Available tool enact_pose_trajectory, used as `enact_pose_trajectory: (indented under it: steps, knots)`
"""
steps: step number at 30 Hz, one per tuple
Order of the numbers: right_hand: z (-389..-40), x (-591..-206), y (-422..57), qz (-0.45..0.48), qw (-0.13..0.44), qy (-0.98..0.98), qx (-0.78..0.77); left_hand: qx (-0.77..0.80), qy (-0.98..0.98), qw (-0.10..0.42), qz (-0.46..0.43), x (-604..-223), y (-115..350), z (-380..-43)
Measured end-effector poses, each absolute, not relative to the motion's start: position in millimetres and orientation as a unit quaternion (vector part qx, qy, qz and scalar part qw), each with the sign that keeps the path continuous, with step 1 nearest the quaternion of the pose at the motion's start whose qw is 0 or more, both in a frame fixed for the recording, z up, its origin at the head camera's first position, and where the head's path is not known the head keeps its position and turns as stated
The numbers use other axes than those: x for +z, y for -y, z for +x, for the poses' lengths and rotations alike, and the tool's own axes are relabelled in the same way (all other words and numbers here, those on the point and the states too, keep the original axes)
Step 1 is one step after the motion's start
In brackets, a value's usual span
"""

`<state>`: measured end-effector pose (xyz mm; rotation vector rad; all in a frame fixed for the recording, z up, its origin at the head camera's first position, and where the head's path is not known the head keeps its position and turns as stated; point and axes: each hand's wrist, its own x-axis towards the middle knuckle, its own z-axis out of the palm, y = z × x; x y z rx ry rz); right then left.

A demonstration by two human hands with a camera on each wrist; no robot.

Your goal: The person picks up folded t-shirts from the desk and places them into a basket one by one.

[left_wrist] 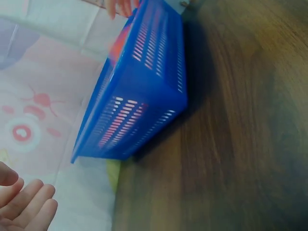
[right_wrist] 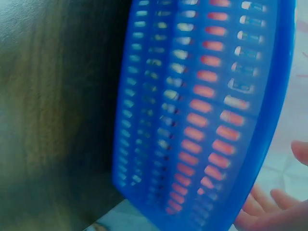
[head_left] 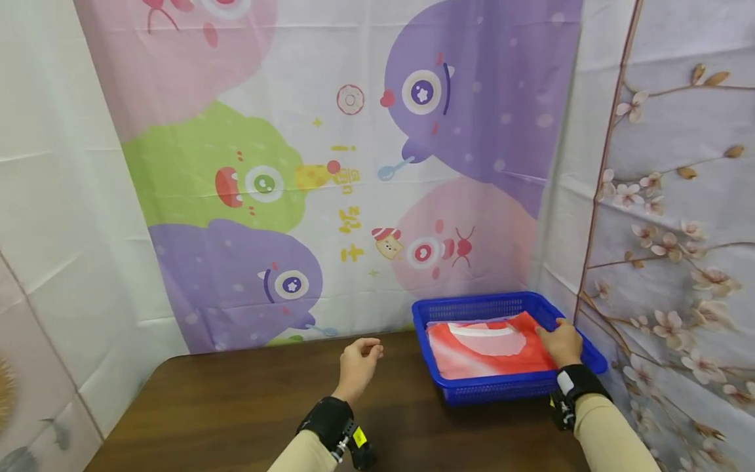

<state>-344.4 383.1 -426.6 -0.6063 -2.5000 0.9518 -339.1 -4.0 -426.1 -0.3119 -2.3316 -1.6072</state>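
A folded red, pink and white piece that looks like fabric [head_left: 489, 347] lies flat in a blue plastic basket [head_left: 501, 388], with a purple edge peeking out behind it. My right hand [head_left: 561, 342] is over the basket's right side, fingertips right at the fabric's right corner. In the right wrist view, the thumb and fingers [right_wrist: 260, 207] are apart beyond the basket's rim. Left of the basket, my left hand [head_left: 358, 364] hovers over the table, fingers loosely bent and holding nothing. The left wrist view shows its fingers [left_wrist: 33, 204] at the lower left, away from the basket.
The basket stands on a dark brown wooden table [head_left: 236, 400], at its back right. A hanging sheet with cartoon creatures [head_left: 354, 164] backs the table. Close by on the right hangs a flower-printed curtain [head_left: 672, 262], and a pale curtain [head_left: 65, 164] hangs on the left.
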Motion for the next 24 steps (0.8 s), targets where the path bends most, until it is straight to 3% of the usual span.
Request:
enact_pose_trajectory:
  steps: [15, 24]
  knots:
    - [-345, -421, -367, -0.200, 0.155, 0.896, 0.366, -0.567, 0.810, 0.132, -0.071, -438, 26, -335]
    - [-328, -410, -322, -0.135, 0.187, 0.899, 0.373, -0.613, 0.781, 0.106, -0.062, -429, 38, -328]
